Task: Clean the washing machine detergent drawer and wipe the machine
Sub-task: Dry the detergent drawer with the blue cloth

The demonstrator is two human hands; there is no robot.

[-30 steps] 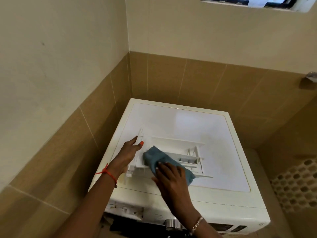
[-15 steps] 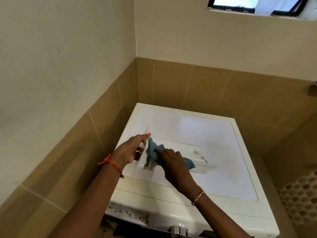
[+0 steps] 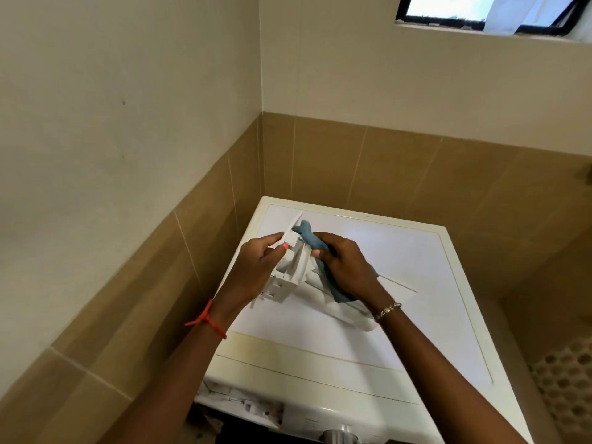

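The white detergent drawer [image 3: 290, 277] is lifted off the top of the white washing machine [image 3: 400, 270] and tilted up on its left end. My left hand [image 3: 256, 270] grips that raised end, thumb on its front edge. My right hand [image 3: 346, 267] holds a blue cloth [image 3: 309, 237] bunched against the inside of the drawer; more of the cloth hangs below my palm. The drawer's far end points toward the lower right, near the machine top.
The machine stands in a corner between a cream wall with brown tiles on the left and the tiled back wall. The empty drawer slot [image 3: 237, 398] and a silver dial [image 3: 339, 435] show on the machine's front. A window [image 3: 480, 11] is high up at the right.
The drawer lay flat on the machine top a second ago; my left hand has since lifted and tilted it upright. My right hand with the cloth has moved up along with it.
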